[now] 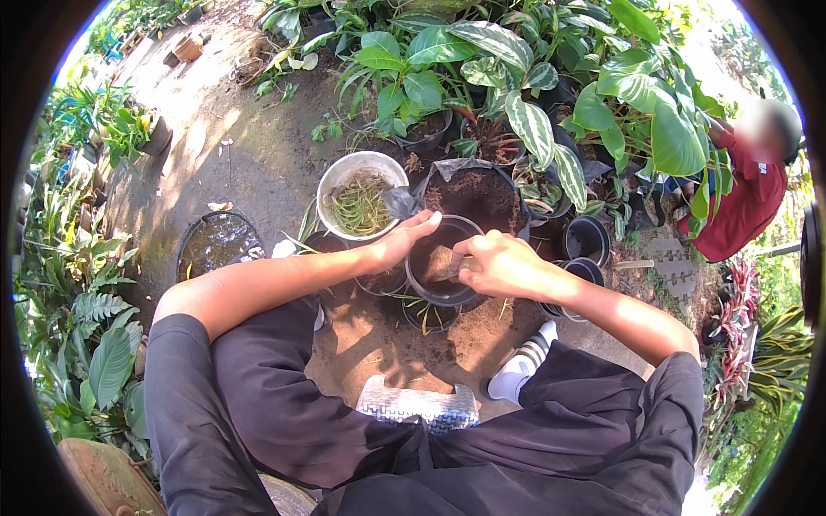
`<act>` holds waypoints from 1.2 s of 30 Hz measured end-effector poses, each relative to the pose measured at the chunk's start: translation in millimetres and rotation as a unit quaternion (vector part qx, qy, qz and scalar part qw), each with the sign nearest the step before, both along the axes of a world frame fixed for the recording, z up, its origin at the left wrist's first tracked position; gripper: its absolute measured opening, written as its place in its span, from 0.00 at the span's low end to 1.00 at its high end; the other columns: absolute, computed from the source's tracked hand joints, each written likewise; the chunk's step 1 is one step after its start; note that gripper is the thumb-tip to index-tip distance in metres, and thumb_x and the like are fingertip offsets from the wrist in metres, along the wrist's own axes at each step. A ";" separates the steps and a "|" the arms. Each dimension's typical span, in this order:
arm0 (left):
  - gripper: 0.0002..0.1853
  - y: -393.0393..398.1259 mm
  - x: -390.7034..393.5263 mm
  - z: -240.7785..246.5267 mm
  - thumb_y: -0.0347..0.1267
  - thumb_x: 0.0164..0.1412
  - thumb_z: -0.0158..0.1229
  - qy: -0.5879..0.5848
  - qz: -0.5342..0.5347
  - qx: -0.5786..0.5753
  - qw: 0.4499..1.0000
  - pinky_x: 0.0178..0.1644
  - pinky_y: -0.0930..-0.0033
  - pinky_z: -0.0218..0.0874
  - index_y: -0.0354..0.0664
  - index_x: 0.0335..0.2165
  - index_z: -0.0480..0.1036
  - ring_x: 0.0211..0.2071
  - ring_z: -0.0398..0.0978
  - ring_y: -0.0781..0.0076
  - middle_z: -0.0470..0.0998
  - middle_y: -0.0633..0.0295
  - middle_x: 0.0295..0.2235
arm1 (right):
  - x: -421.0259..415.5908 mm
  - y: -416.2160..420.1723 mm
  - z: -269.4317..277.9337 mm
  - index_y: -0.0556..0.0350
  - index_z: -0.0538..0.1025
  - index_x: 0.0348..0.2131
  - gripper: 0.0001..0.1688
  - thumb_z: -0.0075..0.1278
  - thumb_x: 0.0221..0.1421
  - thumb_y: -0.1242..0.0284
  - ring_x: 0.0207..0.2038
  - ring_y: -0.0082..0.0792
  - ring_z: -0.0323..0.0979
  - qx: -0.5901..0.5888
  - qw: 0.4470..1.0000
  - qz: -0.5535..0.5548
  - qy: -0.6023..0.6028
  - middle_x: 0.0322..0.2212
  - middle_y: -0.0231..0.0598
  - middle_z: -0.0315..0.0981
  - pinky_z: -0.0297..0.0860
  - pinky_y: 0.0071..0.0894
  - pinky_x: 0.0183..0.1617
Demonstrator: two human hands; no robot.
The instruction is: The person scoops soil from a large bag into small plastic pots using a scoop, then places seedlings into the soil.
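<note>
My left hand [408, 240] rests against the left rim of a black plastic pot [445, 298], fingers extended; whether it grips the rim is hard to tell. Inside the pot, my right hand [493, 263] is closed on the short handle of a trowel-like tool [441, 263], its blade over the brown soil. Just behind the pot lies a wide black bag of dark soil [476, 197]. To its left stands a pale round bucket [326, 187] with green plant cuttings [361, 205]. A small pot with a thin-leaved seedling [429, 316] sits at the near side of the held pot.
Black pots [586, 240] stand at the right, near a wooden stick [634, 264]. A tub of water [219, 244] is at the left. Leafy potted plants [423, 90] line the far side. A person in a red shirt [742, 193] is at the far right.
</note>
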State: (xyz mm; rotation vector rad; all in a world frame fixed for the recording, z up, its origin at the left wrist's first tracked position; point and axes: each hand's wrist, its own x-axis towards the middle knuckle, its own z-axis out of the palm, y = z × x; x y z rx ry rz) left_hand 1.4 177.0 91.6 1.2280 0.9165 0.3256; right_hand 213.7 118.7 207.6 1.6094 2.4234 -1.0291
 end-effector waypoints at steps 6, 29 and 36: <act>0.43 11.2 -7.2 -7.1 0.58 0.68 0.39 0.014 0.085 0.007 0.996 0.72 0.61 0.31 0.34 0.66 0.49 0.70 0.41 0.63 0.46 0.52 0.69 | 6.5 5.1 12.0 0.53 0.79 0.39 0.15 0.50 0.51 0.69 0.36 0.52 0.78 0.044 0.999 0.011 0.019 0.29 0.53 0.78 0.73 0.48 0.44; 0.36 17.0 -31.9 4.1 0.57 0.71 0.27 -0.122 0.328 -0.145 0.926 0.41 0.63 0.78 0.38 0.54 0.66 0.40 0.82 0.60 0.79 0.52 0.44 | 70.7 35.3 -90.9 0.50 0.65 0.41 0.17 0.51 0.52 0.80 0.33 0.27 0.66 0.022 0.967 -0.112 0.229 0.28 0.33 0.65 0.65 0.32 0.39; 0.38 15.5 -34.3 9.1 0.58 0.70 0.26 -0.110 0.313 -0.137 0.934 0.37 0.65 0.79 0.38 0.54 0.67 0.38 0.82 0.62 0.80 0.52 0.42 | 94.3 39.1 -95.5 0.53 0.69 0.43 0.20 0.48 0.47 0.74 0.41 0.58 0.74 -0.035 0.987 -0.098 -0.122 0.35 0.54 0.76 0.69 0.48 0.45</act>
